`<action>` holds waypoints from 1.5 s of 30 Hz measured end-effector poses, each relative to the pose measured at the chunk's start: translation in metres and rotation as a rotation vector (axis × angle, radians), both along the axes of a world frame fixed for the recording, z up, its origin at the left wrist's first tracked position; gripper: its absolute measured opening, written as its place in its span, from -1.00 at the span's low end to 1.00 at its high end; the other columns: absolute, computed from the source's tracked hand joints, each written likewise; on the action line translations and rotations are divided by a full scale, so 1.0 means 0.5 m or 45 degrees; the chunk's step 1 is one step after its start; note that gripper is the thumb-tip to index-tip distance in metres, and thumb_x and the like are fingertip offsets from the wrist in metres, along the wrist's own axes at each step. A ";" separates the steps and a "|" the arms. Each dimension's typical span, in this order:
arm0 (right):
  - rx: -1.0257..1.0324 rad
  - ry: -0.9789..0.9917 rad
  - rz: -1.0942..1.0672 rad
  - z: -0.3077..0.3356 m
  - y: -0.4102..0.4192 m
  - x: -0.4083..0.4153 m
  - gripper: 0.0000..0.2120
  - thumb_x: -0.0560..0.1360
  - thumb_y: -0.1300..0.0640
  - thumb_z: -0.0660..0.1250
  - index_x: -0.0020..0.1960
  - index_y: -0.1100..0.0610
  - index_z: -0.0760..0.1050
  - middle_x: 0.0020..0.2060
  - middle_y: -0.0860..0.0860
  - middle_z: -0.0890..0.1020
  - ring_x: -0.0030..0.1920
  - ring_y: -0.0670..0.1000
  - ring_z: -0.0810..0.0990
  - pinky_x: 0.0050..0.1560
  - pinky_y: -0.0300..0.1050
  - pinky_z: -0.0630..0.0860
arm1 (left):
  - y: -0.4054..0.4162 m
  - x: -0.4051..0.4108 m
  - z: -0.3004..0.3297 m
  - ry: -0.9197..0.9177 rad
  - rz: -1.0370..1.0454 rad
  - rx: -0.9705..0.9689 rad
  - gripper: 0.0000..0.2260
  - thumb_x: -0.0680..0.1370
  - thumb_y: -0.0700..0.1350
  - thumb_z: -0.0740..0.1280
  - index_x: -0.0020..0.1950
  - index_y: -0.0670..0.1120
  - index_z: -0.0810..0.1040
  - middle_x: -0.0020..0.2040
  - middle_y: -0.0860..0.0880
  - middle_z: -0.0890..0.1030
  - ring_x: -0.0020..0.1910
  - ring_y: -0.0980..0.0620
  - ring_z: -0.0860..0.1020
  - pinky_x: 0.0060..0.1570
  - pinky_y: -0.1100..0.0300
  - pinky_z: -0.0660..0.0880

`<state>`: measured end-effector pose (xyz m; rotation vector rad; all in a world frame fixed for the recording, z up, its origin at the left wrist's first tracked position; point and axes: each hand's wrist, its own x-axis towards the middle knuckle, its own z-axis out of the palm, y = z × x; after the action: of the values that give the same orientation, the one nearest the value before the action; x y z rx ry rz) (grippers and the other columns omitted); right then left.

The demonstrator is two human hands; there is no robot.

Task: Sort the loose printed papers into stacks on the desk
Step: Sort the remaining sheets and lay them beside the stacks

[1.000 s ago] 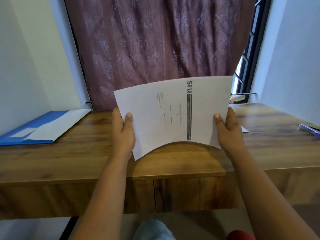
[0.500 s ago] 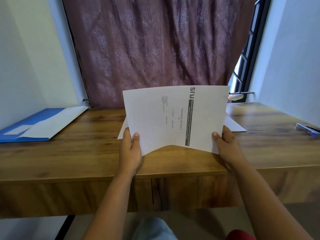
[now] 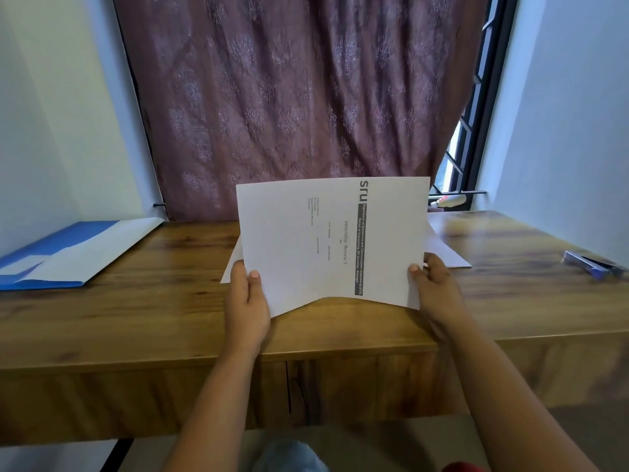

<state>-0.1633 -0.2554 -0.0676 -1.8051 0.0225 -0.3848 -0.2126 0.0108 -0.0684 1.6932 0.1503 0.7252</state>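
A white printed sheet (image 3: 326,247) is being held up over the middle of the wooden bench (image 3: 143,311), its face turned toward the camera and its print running sideways: a bold "sru" heading at the top right, a dark grey bar running down under it, the line "Internship-Review 1" beside that bar, and a few small lines of text too fine to read. The sheet is bowing, its lower edge arching up in the middle between the two lower corners. The left hand (image 3: 246,303) is pinching the lower left corner, thumb lying on the printed face and the fingers hidden behind the paper. The right hand (image 3: 434,291) is pinching the lower right corner in the same way, thumb in front, fingers curled behind. The paper is rising up and away from both hands, its top edge standing in front of the maroon patterned curtain (image 3: 289,97). Behind the held sheet, more white papers (image 3: 446,250) are lying flat on the bench, their corners showing past its left and right edges. A blue folder (image 3: 61,253) with a white sheet in it is lying at the bench's far left, and a blue stapler (image 3: 594,265) is sitting near the bench's right end.
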 end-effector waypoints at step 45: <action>-0.881 0.143 -0.380 0.017 -0.280 0.078 -0.83 0.51 0.26 0.26 0.05 0.13 0.58 0.03 0.11 0.63 0.03 0.13 0.58 0.02 -0.12 0.46 | -0.196 0.206 0.095 0.606 -0.910 0.449 -0.83 0.69 -0.16 0.17 0.15 -0.08 0.56 0.13 -0.04 0.61 0.11 0.01 0.52 0.04 0.17 0.39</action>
<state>-0.1242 -0.3953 -0.0593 -2.5175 0.2675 -0.5457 -0.1096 -0.0873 -0.0209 2.0504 -0.2627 -0.2036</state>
